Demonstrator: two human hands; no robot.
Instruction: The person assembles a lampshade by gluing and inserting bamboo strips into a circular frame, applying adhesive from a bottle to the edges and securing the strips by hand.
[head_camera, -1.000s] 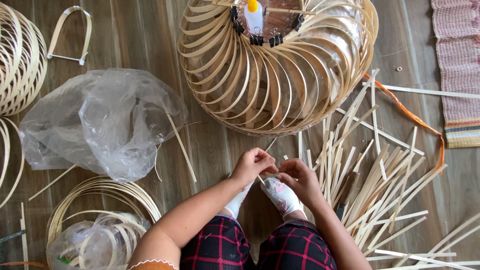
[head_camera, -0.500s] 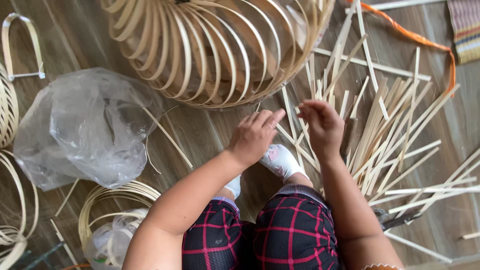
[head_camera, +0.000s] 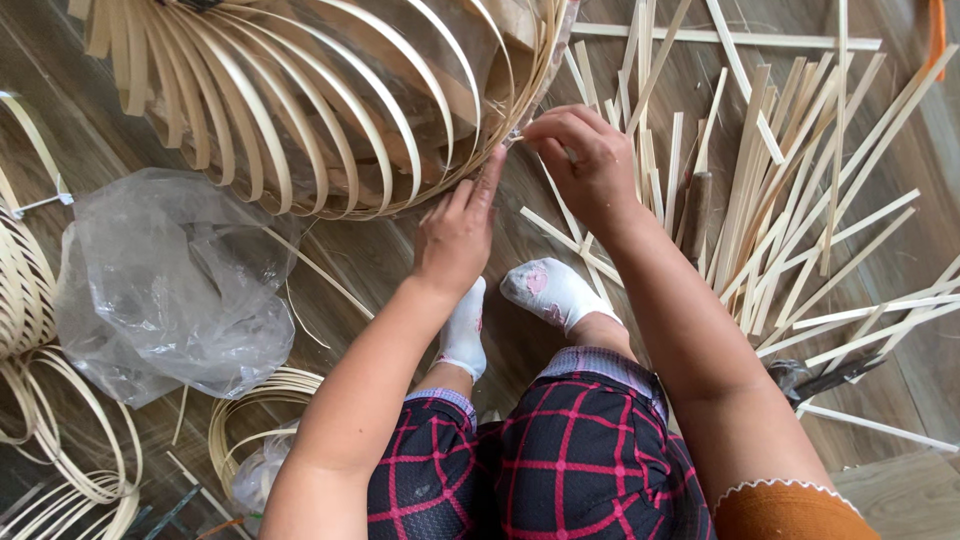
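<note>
head | bamboo frame rim | touching left fingers | right fingers

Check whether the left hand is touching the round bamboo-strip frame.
Touching. The head view shows the left hand with its fingertips pressed against the lower rim of the bamboo-strip frame, with no gap visible.

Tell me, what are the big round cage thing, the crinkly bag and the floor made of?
The round frame looks like thin bamboo or cane strips: pale, matte, bent into hoops, like the loose flat strips nearby. The left hand and right hand touch its rim. The bag seems thin clear plastic, wrinkled and shiny. The floor looks like brown wood-grain planks, possibly laminate.
</note>
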